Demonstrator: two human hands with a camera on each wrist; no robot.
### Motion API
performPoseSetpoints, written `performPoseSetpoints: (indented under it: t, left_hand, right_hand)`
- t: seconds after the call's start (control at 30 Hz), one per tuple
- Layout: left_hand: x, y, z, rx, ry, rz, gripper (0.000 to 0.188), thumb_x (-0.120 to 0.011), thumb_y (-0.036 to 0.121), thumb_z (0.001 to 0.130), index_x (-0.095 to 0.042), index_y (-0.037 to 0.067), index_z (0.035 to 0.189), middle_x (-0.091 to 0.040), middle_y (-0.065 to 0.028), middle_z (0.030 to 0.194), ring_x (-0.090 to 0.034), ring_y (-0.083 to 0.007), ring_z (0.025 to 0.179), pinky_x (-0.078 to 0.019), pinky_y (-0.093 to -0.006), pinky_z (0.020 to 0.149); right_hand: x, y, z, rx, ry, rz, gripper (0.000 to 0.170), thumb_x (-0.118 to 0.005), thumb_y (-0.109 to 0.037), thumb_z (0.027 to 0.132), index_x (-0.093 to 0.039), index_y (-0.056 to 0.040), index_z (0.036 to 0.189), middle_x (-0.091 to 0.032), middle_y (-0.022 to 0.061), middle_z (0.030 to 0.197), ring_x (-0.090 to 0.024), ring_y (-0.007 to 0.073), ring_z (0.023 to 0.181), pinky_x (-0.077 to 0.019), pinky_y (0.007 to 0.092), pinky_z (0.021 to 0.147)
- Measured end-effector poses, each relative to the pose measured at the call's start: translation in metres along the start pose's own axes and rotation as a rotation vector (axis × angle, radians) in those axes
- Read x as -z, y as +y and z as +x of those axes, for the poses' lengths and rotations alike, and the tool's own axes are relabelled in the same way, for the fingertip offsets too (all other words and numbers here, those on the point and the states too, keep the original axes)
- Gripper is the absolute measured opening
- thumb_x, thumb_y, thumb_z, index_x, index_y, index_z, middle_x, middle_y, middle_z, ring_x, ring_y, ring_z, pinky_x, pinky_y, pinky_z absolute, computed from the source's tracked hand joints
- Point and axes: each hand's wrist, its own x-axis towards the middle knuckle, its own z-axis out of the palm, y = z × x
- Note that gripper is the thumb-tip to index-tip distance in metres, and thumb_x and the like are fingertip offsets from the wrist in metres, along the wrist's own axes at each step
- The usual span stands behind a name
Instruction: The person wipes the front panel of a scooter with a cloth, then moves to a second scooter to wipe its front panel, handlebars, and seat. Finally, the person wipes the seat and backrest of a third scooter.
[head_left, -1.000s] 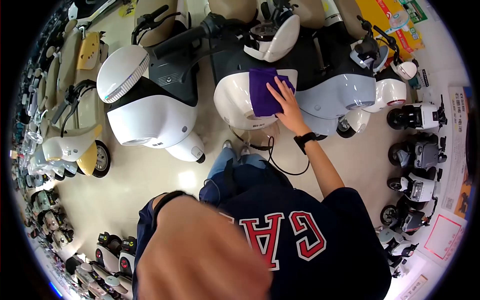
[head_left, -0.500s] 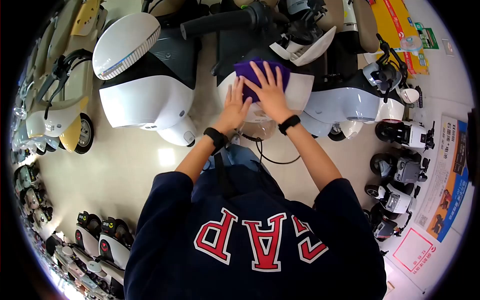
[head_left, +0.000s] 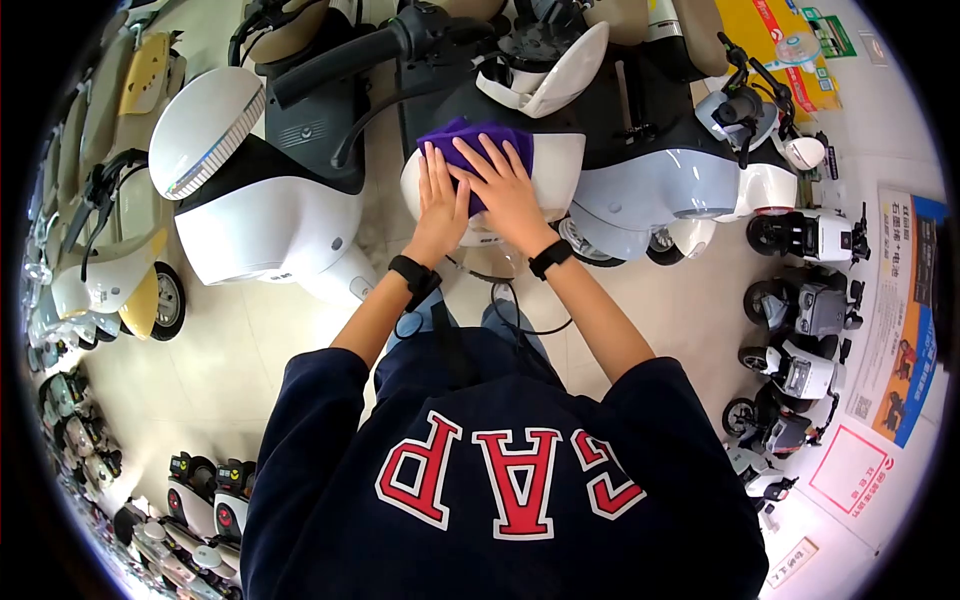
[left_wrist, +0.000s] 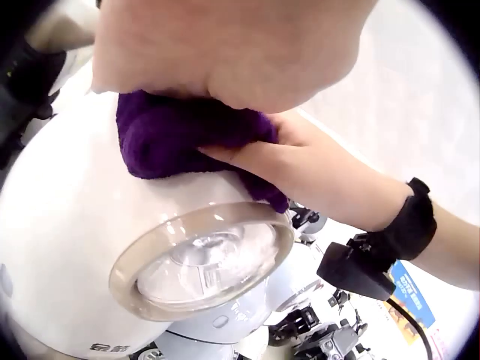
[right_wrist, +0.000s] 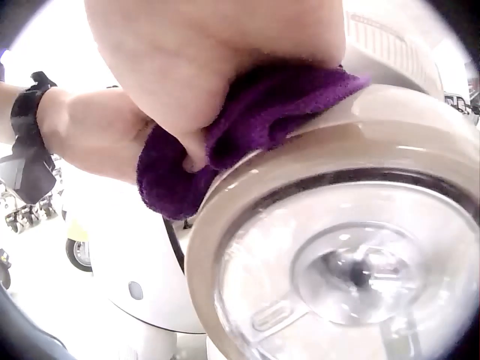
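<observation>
A purple cloth [head_left: 460,131] lies bunched on the front panel [head_left: 560,172] of a white scooter. My left hand [head_left: 440,212] presses on its left part, fingers extended. Beside it, my right hand [head_left: 510,203] rests on the cloth with its fingers spread and straight. The hands are side by side, fingertips pointing away from me. In the left wrist view the cloth [left_wrist: 165,139] sits just above the round headlight [left_wrist: 210,262]. Seen from the right wrist, folds of the cloth [right_wrist: 270,105] reach the beige headlight rim [right_wrist: 214,225] under the hand.
Another white scooter [head_left: 270,225] stands to the left, a pale blue one [head_left: 650,195] close on the right. A handlebar grip [head_left: 340,68] and a white handlebar cover [head_left: 570,75] are beyond the cloth. A dark cable [head_left: 545,330] hangs near my legs.
My left hand came from close to the camera down onto the cloth beside the right hand. The cloth has shifted left across the panel and is more bunched.
</observation>
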Motion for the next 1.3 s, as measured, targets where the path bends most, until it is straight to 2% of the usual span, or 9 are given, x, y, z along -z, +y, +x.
performPoseSetpoints:
  t: [0.27, 0.47, 0.7, 0.8, 0.93, 1.13, 1.17, 1.27, 1.3]
  left_hand:
    - [-0.046, 0.086, 0.013, -0.141, 0.109, 0.151, 0.068, -0.050, 0.026, 0.103, -0.024, -0.013, 0.152, -0.015, -0.0262, 0.165, -0.008, -0.0499, 0.152, -0.0178, -0.0543, 0.122]
    - [-0.114, 0.129, 0.040, -0.269, 0.106, 0.565, 0.069, -0.053, 0.029, 0.098, -0.033, -0.011, 0.150, -0.026, -0.0252, 0.162, -0.017, -0.0474, 0.151, -0.0174, -0.0529, 0.123]
    - [-0.186, 0.131, 0.054, -0.420, -0.174, 1.230, 0.062, -0.055, 0.023, 0.092, -0.047, -0.003, 0.147, -0.036, -0.0142, 0.161, -0.026, -0.0335, 0.152, -0.0221, -0.0439, 0.124]
    - [-0.195, 0.126, 0.047, -0.422, -0.228, 1.204, 0.059, -0.055, 0.021, 0.090, -0.051, -0.001, 0.144, -0.039, -0.0110, 0.160, -0.027, -0.0291, 0.152, -0.0223, -0.0418, 0.124]
    - [-0.192, 0.127, 0.031, -0.412, -0.235, 0.993, 0.050, -0.055, 0.014, 0.089, -0.057, -0.001, 0.137, -0.044, -0.0090, 0.157, -0.030, -0.0268, 0.151, -0.0253, -0.0412, 0.124]
    - [-0.171, 0.156, 0.010, -0.255, -0.127, 0.512, 0.038, -0.056, -0.004, 0.085, -0.064, 0.002, 0.121, -0.047, -0.0118, 0.154, -0.037, -0.0348, 0.147, -0.0370, -0.0459, 0.116]
    - [-0.166, 0.159, 0.009, -0.238, -0.107, 0.467, 0.038, -0.055, -0.005, 0.085, -0.064, 0.001, 0.122, -0.047, -0.0124, 0.154, -0.037, -0.0357, 0.147, -0.0374, -0.0464, 0.116]
    - [-0.150, 0.163, 0.004, -0.189, -0.086, 0.404, 0.045, -0.054, -0.006, 0.084, -0.061, 0.001, 0.127, -0.044, -0.0137, 0.156, -0.033, -0.0376, 0.149, -0.0349, -0.0471, 0.118]
    - [-0.145, 0.164, 0.003, -0.185, -0.053, 0.402, 0.047, -0.053, -0.006, 0.084, -0.060, 0.001, 0.130, -0.043, -0.0147, 0.157, -0.033, -0.0382, 0.149, -0.0345, -0.0474, 0.118]
  right_hand:
    - [0.021, 0.062, -0.058, -0.059, 0.099, 0.339, 0.078, -0.065, 0.002, 0.075, -0.052, -0.0202, 0.148, -0.032, 0.0054, 0.164, -0.026, 0.0369, 0.151, -0.0181, 0.0536, 0.123]
    - [-0.014, 0.129, -0.104, -0.147, 0.268, 0.668, 0.080, -0.063, 0.006, 0.078, -0.045, -0.0183, 0.153, -0.020, 0.0075, 0.169, -0.018, 0.0396, 0.154, -0.0162, 0.0534, 0.125]
    - [-0.079, 0.148, -0.158, -0.349, 0.326, 1.229, 0.081, -0.057, -0.017, 0.100, -0.007, -0.0151, 0.164, -0.005, 0.0122, 0.171, -0.015, 0.0368, 0.155, -0.0236, 0.0403, 0.123]
    - [-0.110, 0.154, -0.176, -0.432, 0.061, 1.344, 0.093, -0.058, -0.029, 0.102, 0.012, -0.0146, 0.162, 0.004, 0.0130, 0.171, -0.011, 0.0359, 0.156, -0.0230, 0.0387, 0.123]
    - [-0.114, 0.144, -0.188, -0.369, 0.054, 1.333, 0.099, -0.059, -0.031, 0.101, 0.017, -0.0115, 0.161, 0.011, 0.0171, 0.170, -0.007, 0.0355, 0.157, -0.0219, 0.0382, 0.123]
    - [-0.089, 0.135, -0.187, -0.219, 0.106, 1.187, 0.097, -0.063, -0.016, 0.095, 0.005, -0.0109, 0.163, 0.014, 0.0232, 0.168, -0.003, 0.0430, 0.155, -0.0213, 0.0431, 0.124]
    - [-0.081, 0.134, -0.181, -0.169, 0.157, 1.165, 0.094, -0.064, -0.012, 0.092, -0.002, -0.0115, 0.164, 0.014, 0.0243, 0.167, 0.001, 0.0504, 0.153, -0.0188, 0.0527, 0.124]
    - [-0.066, 0.126, -0.166, -0.187, 0.227, 0.837, 0.096, -0.066, -0.011, 0.090, -0.004, -0.0150, 0.164, 0.014, 0.0248, 0.167, 0.005, 0.0564, 0.151, -0.0156, 0.0641, 0.120]
    - [-0.058, 0.125, -0.159, -0.202, 0.222, 0.875, 0.099, -0.072, -0.011, 0.085, -0.013, -0.0195, 0.164, 0.011, 0.0216, 0.168, 0.004, 0.0606, 0.148, -0.0129, 0.0718, 0.117]
